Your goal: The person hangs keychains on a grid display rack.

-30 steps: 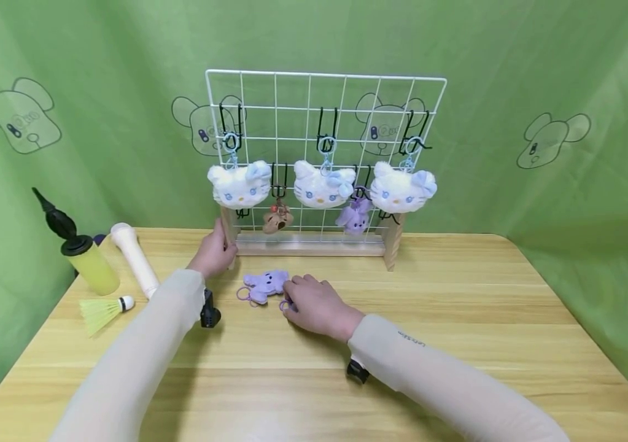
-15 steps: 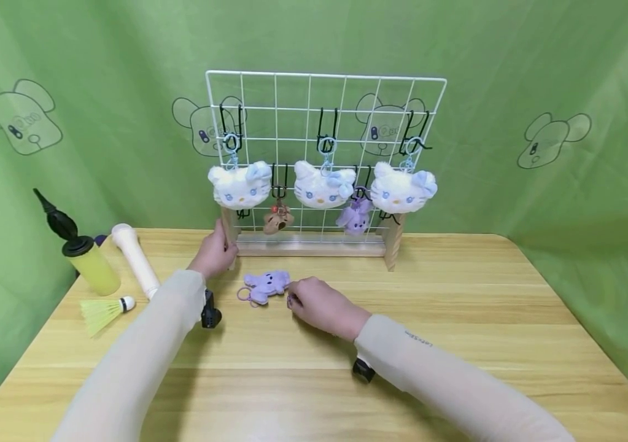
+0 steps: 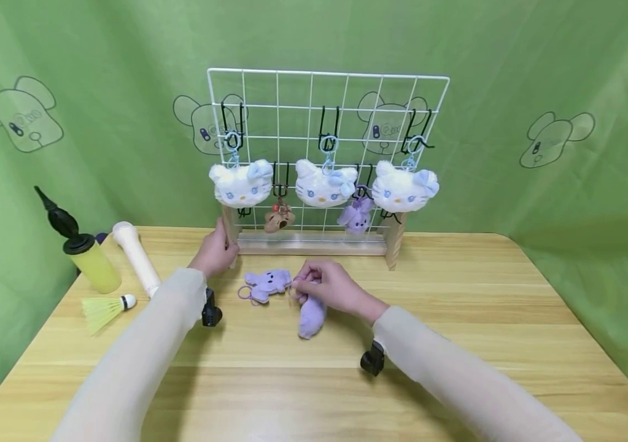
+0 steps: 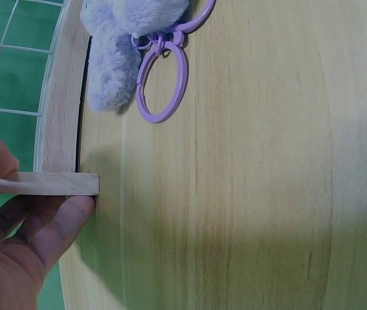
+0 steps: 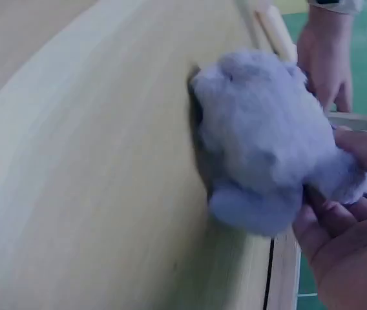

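My left hand (image 3: 215, 250) grips the wooden end post (image 4: 48, 183) of a white wire grid rack (image 3: 314, 72), thumb on one side and fingers on the other. My right hand (image 3: 331, 283) pinches a purple plush keychain (image 3: 312, 318) near its ring end, and the soft body dangles below the fingers. Fuzzy fur of this plush fills the middle of the right wrist view. Between the hands, a second purple plush keychain (image 3: 268, 282) lies on the table; its purple ring (image 4: 163, 82) shows in the left wrist view.
White cat plush keychains (image 3: 325, 184) hang from the rack's upper black hooks. Lower down hang a brown plush (image 3: 279, 218) and a purple one (image 3: 356, 216). At the left are a yellow hand pump (image 3: 95, 267), a white stick-like object (image 3: 135, 258) and a shuttlecock (image 3: 105, 310).
My right hand has drawn slightly right and turned, raising a purple plush keychain that was mostly hidden under it. My left hand stays on the rack's post.
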### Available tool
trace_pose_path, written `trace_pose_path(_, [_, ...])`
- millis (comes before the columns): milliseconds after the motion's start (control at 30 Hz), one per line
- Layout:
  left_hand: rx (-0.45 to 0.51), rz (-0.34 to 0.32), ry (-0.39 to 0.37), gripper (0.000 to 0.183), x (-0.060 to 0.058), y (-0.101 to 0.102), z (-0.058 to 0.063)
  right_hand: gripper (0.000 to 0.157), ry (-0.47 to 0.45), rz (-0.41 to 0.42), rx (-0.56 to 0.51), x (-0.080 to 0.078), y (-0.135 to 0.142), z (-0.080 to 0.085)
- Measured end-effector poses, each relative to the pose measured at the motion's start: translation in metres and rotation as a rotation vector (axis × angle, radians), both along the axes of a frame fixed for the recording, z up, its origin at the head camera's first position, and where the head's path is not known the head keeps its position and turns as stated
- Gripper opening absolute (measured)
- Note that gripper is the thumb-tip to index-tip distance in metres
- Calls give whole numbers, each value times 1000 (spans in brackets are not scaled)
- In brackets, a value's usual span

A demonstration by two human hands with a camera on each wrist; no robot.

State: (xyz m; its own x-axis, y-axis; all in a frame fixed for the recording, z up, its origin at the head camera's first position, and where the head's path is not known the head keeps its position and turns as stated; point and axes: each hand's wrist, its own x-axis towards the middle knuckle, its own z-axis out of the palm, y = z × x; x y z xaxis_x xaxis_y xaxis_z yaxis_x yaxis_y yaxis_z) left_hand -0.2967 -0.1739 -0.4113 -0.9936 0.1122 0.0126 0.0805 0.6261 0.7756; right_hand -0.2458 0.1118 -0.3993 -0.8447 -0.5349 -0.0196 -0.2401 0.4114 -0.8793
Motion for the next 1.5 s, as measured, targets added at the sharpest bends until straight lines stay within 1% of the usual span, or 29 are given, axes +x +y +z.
trace_pose_path(133, [7,3,-4,75,-1,-1,0,8,-77,-52,-152,-4,-4,4])
trace_pose_path(233, [14,4,-11,76,-2,-1,-1,7,-109,-66,-270,-8,-10,8])
trace_pose_path(400, [11,5,-1,76,-2,-2,-2,6,-113,-68,-453,-14,-27,17])
trace_pose_path(533, [0,7,13,77,-1,0,-4,6,-76,-78,-536,-19,-44,25])
trace_pose_path(633, [-10,6,24,76,0,1,-6,6,-37,-94,-548,-22,-56,30])
trace_pose_path(800, [-8,12,33,74,1,0,-6,7,-6,-122,-554,-27,-74,35])
trace_pose_path(933, [-12,12,36,73,-1,-1,-6,8,-14,-137,-569,-34,-85,37])
trace_pose_path(1067, [-31,9,63,69,-4,-2,-8,8,-22,-168,-576,-38,-95,35])
trace_pose_path(1200, [-41,12,78,64,-2,-2,-7,8,-4,-216,-581,-42,-103,34])
trace_pose_path(1367, [-57,17,75,68,-1,-2,-4,9,-10,-241,-580,-46,-111,35])
trace_pose_path(1500, [-68,19,76,68,-3,-3,-5,11,-29,-261,-565,-49,-117,34])
